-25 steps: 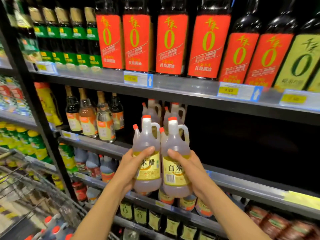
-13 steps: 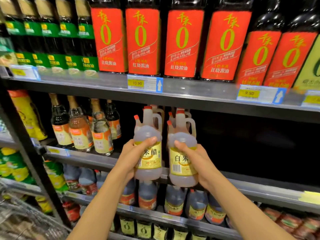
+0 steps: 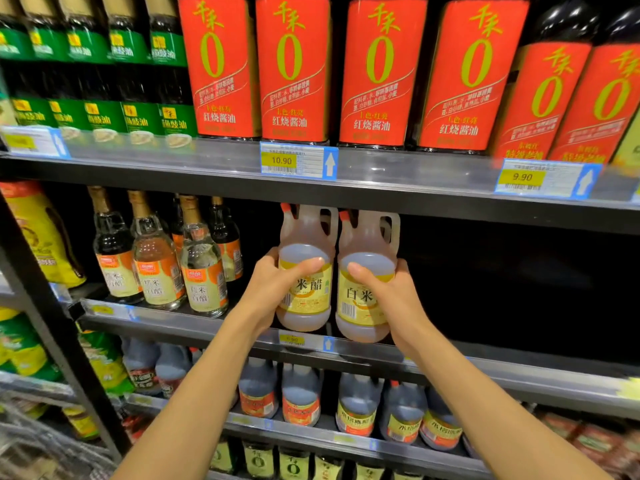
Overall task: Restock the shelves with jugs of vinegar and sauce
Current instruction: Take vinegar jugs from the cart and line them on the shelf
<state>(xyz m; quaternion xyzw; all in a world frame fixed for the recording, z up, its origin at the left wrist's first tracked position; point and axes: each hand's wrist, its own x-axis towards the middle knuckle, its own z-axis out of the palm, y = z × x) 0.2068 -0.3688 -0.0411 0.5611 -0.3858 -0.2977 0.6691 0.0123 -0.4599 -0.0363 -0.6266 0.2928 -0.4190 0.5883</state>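
On the middle shelf [image 3: 194,325], far left, small glass vinegar bottles [image 3: 204,268] stand in a cluster, and right of them the left hand [image 3: 273,289] grips a pale vinegar jug [image 3: 304,289], thumb curled across its yellow label. Just beside it, perhaps touching, a second jug [image 3: 363,303] is held the same way by the right hand [image 3: 391,299]. Both jugs stand upright at the shelf's front edge, seemingly just above it, their red caps hidden behind the upper shelf [image 3: 415,181] carrying red-labelled sauce bottles [image 3: 294,71].
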